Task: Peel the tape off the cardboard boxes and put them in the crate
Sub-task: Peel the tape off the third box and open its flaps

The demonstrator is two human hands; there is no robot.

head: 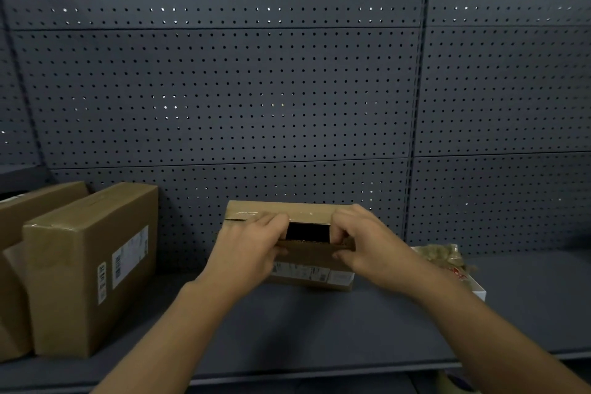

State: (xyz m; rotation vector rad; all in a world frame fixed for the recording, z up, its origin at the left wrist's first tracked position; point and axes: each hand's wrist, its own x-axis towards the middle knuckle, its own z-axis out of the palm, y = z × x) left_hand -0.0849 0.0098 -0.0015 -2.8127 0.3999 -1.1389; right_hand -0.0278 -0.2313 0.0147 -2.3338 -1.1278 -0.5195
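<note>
Two bare hands work at a small cardboard box [311, 261] that sits on the grey shelf [319, 323], close to the perforated back panel [256, 89]. The left hand [248, 248] has its fingers curled over the near flap at the box's left side, gripping the cardboard edge. The right hand [361, 241] does the same on the right, fingers hooked into the gap and thumb pressing the front of the flap. Between the hands the top stands parted, showing a dark opening [308, 231]. A strip of clear tape [256, 214] shines along the far flap, on its left part. White labels [311, 273] run along the box's front face, partly hidden by the left hand.

Left of the hands, well apart from the small box, a taller sealed box [89, 265] stands on the shelf with barcode labels on its side. Another brown box [19, 217] stands just behind and left of it, cut off by the picture's edge. To the right, just beyond the right forearm, a white tray [476, 289] holds a crumpled wad of tape [443, 254]. The forearm hides part of the tray.
</note>
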